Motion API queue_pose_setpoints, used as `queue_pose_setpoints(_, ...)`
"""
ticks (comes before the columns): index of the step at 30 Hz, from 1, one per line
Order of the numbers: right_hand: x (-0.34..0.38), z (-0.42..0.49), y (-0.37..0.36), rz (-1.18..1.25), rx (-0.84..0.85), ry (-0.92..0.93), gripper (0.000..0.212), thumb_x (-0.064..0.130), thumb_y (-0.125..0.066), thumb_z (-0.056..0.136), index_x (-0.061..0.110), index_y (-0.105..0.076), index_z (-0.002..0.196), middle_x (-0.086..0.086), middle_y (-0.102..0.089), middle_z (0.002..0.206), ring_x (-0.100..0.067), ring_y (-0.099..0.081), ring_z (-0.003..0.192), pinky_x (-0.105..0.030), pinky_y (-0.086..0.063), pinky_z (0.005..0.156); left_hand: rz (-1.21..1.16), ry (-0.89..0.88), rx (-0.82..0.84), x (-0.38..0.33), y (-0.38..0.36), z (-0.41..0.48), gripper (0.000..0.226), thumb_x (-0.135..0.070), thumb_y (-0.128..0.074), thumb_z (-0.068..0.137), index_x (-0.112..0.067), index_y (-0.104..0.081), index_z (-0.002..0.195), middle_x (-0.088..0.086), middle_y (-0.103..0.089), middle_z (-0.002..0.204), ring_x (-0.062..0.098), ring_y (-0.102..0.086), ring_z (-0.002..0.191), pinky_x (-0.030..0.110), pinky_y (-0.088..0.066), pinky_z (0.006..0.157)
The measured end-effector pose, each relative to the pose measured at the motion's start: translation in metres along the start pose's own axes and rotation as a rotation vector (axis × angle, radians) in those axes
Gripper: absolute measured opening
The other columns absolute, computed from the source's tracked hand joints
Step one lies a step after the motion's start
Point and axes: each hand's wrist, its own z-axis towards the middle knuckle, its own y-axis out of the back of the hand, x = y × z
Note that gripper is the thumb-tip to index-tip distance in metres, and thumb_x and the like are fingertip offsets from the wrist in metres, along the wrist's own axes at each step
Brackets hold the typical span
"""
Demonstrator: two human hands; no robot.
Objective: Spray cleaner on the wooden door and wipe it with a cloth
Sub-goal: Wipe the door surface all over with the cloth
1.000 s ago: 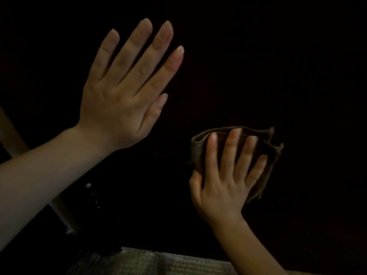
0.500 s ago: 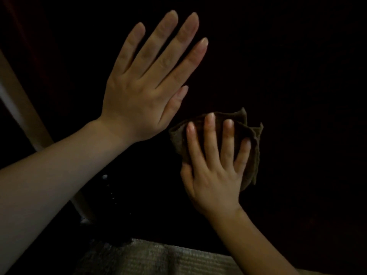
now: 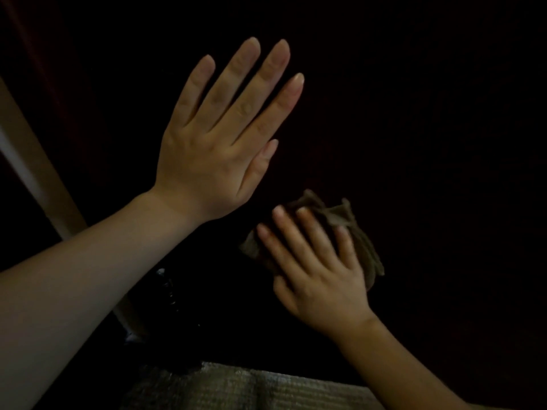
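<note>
The dark wooden door [image 3: 414, 128] fills most of the view and is very dimly lit. My left hand [image 3: 219, 149] lies flat against it, fingers spread and pointing up, holding nothing. Below and to the right, my right hand [image 3: 319, 270] presses a crumpled brown cloth [image 3: 364, 244] against the door, fingers splayed over it. The cloth sticks out past my fingertips and on the right side. No spray bottle is visible.
A pale door frame or wall edge [image 3: 32, 173] runs diagonally down the left side. A grey woven mat [image 3: 251, 389] lies on the floor at the bottom. A dark shiny object [image 3: 168, 288] sits low near the frame, too dim to identify.
My right hand has slid the cloth left across the door and then back down and right. My left hand stays flat on the door; the view has shifted.
</note>
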Motion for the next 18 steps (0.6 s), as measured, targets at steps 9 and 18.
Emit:
queue_pose_setpoints(9, -0.051, 0.025, 0.023, -0.049, -0.034, 0.01, 0.059, 0.033, -0.04, 0.091, 0.019, -0.024, 0.146, -0.004, -0.02, 0.151, -0.024, -0.008, 0.144, -0.045, -0.005, 0.114, 0.002, 0.0, 0.054, 0.002, 0.0, -0.004, 0.052, -0.027, -0.027, 0.099, -0.011, -0.02, 0.148, 0.013, -0.023, 0.149, 0.019, -0.006, 0.143, 0.039, -0.005, 0.116)
queue_pose_setpoints(18, -0.124, 0.048, 0.103, 0.651, -0.038, -0.346, 0.046, 0.006, -0.037, 0.092, 0.008, -0.034, 0.138, -0.004, -0.037, 0.145, -0.022, -0.026, 0.139, -0.041, -0.016, 0.117, -0.805, 0.5, 0.047, -0.068, 0.042, 0.014, 0.041, -0.036, -0.025, 0.101, -0.013, -0.038, 0.132, -0.002, -0.033, 0.146, 0.012, -0.024, 0.14, 0.033, -0.018, 0.115)
